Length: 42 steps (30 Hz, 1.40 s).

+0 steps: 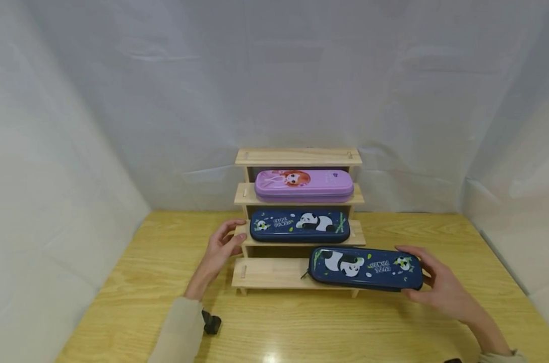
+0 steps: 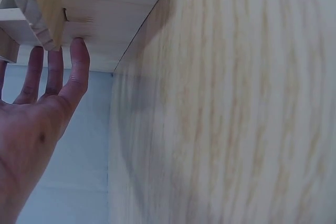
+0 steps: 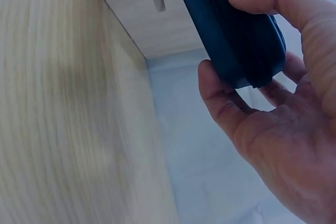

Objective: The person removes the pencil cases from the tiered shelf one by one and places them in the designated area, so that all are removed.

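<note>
A navy pencil case [image 1: 366, 268] with panda pictures is held at its right end by my right hand [image 1: 442, 282], thumb at the near side and fingers at the far side. Its left end, with the zipper pull, overlaps the lowest shelf of a stepped wooden rack [image 1: 274, 274]. In the right wrist view, thumb and fingers grip the end of the case [image 3: 231, 30]. My left hand [image 1: 217, 252] holds the left end of the rack's second shelf from the bottom. The left wrist view shows the hand's [image 2: 39, 119] fingertips against the rack [image 2: 110, 9].
Another navy panda pencil case [image 1: 300, 226] lies on the second shelf from the bottom, and a purple pencil case [image 1: 304, 184] with a cartoon girl lies on the shelf above. The rack stands on a wooden table [image 1: 165, 252]; pale sheeting [image 1: 301, 75] hangs behind and at both sides.
</note>
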Each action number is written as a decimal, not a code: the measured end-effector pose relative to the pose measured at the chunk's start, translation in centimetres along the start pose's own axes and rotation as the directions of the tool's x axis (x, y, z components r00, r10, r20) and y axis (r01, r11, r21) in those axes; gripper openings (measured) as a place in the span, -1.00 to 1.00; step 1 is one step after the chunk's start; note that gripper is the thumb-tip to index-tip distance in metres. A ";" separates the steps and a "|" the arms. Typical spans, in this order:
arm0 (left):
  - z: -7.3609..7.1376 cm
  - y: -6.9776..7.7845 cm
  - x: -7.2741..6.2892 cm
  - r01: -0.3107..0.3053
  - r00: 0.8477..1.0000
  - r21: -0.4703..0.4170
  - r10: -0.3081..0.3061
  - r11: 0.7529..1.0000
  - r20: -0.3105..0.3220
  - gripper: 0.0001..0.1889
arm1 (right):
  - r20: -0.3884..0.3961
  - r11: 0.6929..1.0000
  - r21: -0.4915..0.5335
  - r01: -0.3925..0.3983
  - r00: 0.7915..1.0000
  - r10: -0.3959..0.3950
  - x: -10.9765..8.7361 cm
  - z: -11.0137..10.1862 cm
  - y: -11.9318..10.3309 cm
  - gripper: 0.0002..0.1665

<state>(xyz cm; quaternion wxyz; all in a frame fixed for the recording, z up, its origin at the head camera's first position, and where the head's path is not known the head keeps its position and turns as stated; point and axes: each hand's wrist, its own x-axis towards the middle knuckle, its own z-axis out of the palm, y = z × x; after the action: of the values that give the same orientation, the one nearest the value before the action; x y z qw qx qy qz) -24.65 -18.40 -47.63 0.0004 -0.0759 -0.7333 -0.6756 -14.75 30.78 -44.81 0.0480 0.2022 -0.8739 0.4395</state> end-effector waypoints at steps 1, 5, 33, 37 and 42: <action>0.0 0.0 0.0 -0.001 1.000 0.001 0.001 1.000 0.000 -0.58 | 0.000 1.000 -0.003 0.004 1.000 -0.004 -0.1 -0.2 0.1 0.02; 0.1 -0.1 0.0 0.004 1.000 0.000 -0.004 1.000 -0.005 -0.59 | -0.005 1.000 -0.006 0.019 1.000 -0.019 -0.5 -0.9 0.4 -0.01; 0.1 -0.1 0.1 0.003 1.000 -0.002 -0.003 1.000 -0.020 -0.59 | 0.007 0.969 0.244 -0.028 1.000 0.027 -4.6 -5.6 2.7 -0.05; 0.1 0.0 0.0 0.005 1.000 -0.005 -0.005 1.000 -0.021 -0.59 | -0.006 0.968 0.246 -0.050 0.999 0.053 -5.5 -6.3 3.3 -0.03; 0.2 -0.1 0.0 0.011 1.000 -0.012 -0.011 1.000 -0.020 -0.59 | -0.064 0.983 0.158 -0.097 0.992 0.108 -6.3 -7.1 4.0 0.00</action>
<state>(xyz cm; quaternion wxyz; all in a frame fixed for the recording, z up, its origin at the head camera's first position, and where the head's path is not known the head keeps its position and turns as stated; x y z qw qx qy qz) -24.67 -18.25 -47.70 0.0036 -0.0653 -0.7295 -0.6808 -11.19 40.43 -45.12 0.0411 0.1438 -0.8441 0.5149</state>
